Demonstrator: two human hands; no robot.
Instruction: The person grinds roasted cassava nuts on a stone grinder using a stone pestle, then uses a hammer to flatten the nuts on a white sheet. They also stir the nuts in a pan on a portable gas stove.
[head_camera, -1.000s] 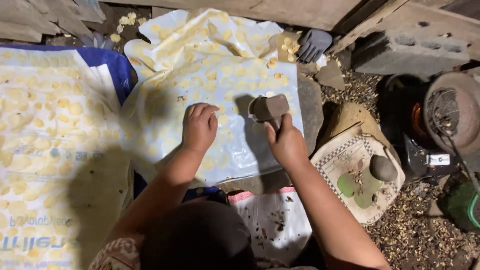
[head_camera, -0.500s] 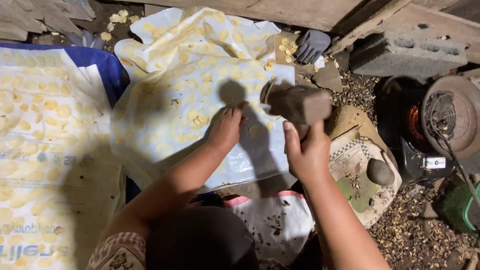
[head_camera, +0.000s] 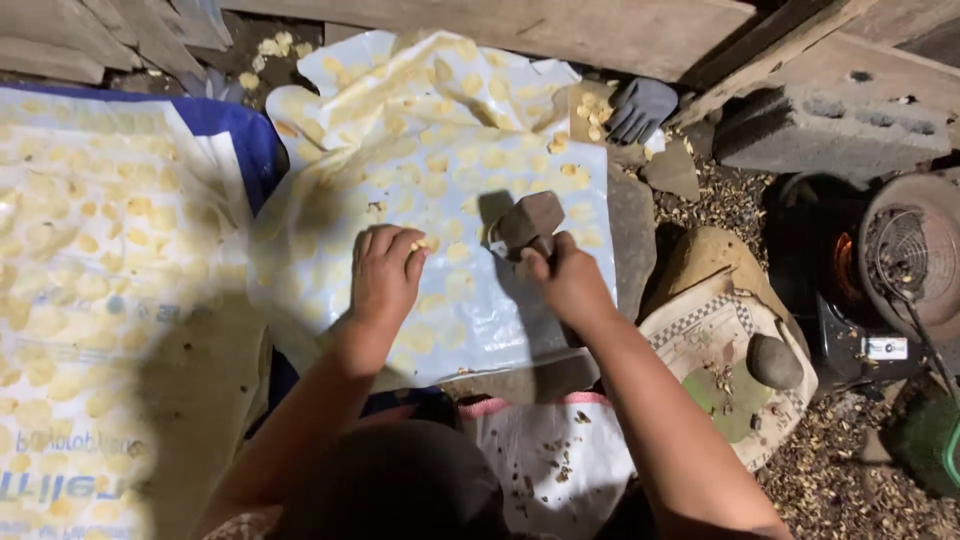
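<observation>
My right hand (head_camera: 566, 277) grips the handle of a blocky brown mallet (head_camera: 528, 222), whose head rests low over the white plastic sheet (head_camera: 480, 330). My left hand (head_camera: 385, 272) lies on the same sheet, fingers curled around a small pale yellow flattened piece (head_camera: 428, 243) at its fingertips. Several pale yellow flattened pieces (head_camera: 440, 160) dot the sheet around both hands. The mallet head is a short way to the right of my left fingertips.
A larger sheet (head_camera: 90, 300) with several flattened pieces lies at the left. A grey glove (head_camera: 640, 108) sits at the top. A woven tray (head_camera: 715, 370) with a round stone (head_camera: 773, 360) is at the right, beside a concrete block (head_camera: 830, 115) and a glowing stove (head_camera: 880, 270).
The mallet, raised high half a second ago, has come down to the sheet. My left hand has shifted left and back with a piece at its fingertips.
</observation>
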